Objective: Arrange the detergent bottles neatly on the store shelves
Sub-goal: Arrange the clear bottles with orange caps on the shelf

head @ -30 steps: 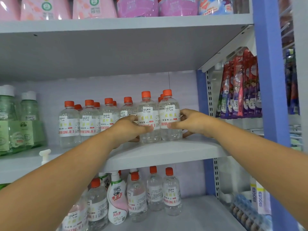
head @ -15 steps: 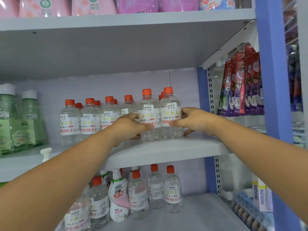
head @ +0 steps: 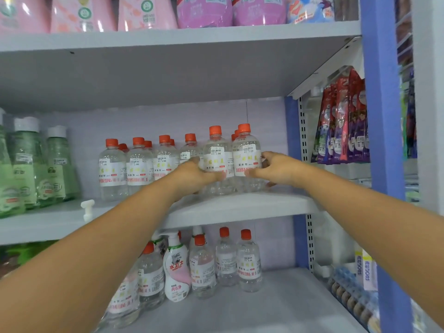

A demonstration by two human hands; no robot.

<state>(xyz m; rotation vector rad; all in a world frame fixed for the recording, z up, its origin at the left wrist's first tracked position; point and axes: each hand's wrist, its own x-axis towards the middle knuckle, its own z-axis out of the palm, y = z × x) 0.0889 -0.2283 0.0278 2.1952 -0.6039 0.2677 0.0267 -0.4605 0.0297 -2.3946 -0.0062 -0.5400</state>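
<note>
Standing between both hands' fingers (head: 216,176), two clear bottles (head: 231,164) touch.

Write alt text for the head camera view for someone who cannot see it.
Two bare hands grip two clear orange-capped detergent bottles at the right end of a row on the middle shelf: the left hand holds one bottle, the right hand its neighbour. Green bottles stand at left, more clear bottles below.

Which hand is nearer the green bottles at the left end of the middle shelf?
Left. The left hand grips a clear orange-capped bottle, with the front row between it and the green bottles. The right hand holds the next bottle, farther right.
</note>
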